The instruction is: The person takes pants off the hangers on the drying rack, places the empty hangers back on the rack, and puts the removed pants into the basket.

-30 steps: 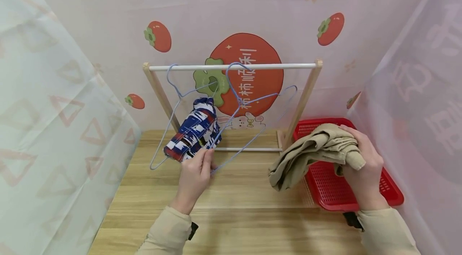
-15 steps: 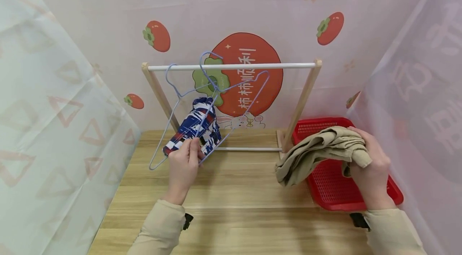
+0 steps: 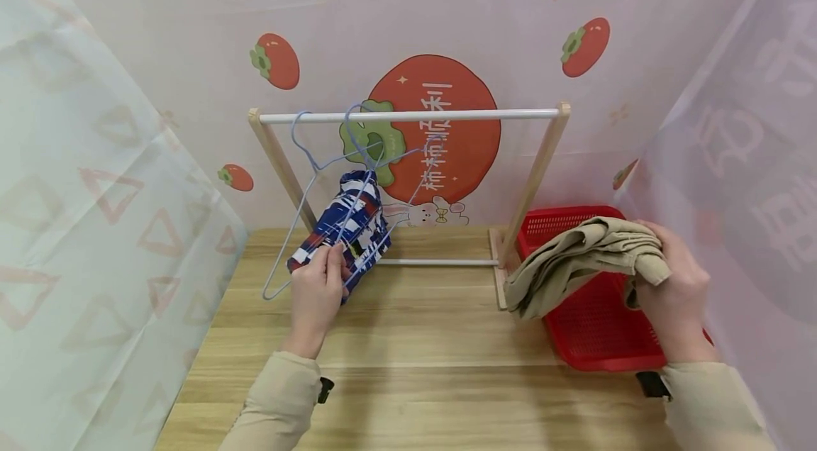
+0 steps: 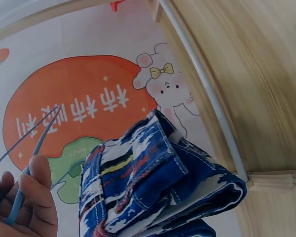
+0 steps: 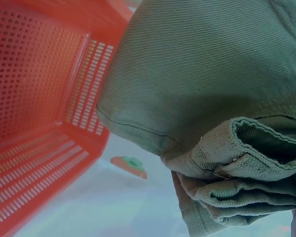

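Right hand (image 3: 675, 288): fingers grip a folded khaki cloth garment (image 3: 584, 259) above the red perforated plastic basket (image 3: 600, 330); basket floor visible beneath. Left hand (image 3: 317, 286), left of the basket: fingers pinch a thin blue hanger (image 4: 38, 144). Beyond, left of the basket: blue-white-red patterned garment (image 3: 338, 213) on a second blue hanger (image 3: 292, 225), hung from the wood-and-white rack (image 3: 535, 185).

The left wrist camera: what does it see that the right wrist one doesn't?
Only the left wrist view shows the left hand holding a thin blue hanger, a folded blue, white and red cloth garment, a round white rod and a white cartoon rabbit.

Only the right wrist view shows the folded khaki cloth garment and the slotted inside of a red plastic basket.

Both show orange persimmons printed on the pale wall.
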Available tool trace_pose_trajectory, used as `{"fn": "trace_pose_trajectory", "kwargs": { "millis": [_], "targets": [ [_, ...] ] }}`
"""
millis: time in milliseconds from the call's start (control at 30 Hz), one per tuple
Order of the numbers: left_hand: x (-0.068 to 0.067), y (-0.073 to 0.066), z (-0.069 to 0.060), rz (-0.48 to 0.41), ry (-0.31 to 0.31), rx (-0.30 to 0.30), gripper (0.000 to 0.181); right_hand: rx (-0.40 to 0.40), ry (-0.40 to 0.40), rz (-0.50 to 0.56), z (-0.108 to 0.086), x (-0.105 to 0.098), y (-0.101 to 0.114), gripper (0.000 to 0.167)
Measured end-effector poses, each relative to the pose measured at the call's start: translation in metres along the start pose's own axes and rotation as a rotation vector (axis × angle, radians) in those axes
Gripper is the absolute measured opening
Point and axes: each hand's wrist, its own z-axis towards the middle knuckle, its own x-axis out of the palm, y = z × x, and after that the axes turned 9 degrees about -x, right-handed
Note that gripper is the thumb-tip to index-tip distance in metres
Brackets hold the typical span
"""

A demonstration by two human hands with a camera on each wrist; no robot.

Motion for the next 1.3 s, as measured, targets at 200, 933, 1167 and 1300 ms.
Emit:
{"fn": "trace_pose_trajectory", "kwargs": {
  "millis": [200,933,1167,1300],
  "targets": [
    [-0.001,0.011,-0.004,0.008,-0.009,0.000,0.033,0.043,0.061,-0.054,-0.002,-0.004,-0.017,0.041],
    [0.002,0.045,-0.056,-0.176,0.401,-0.504,0.030,0.021,0.249,-0.068,0.006,-0.009,-0.050,0.040],
    [0.015,0.055,-0.073,-0.104,0.522,-0.485,0.022,0.027,0.237,-0.086,0.008,-0.004,-0.057,0.040],
    [0.028,0.061,-0.083,0.018,0.599,-0.343,0.023,0.020,0.249,-0.099,0.011,-0.002,-0.061,0.039]
  ]
}}
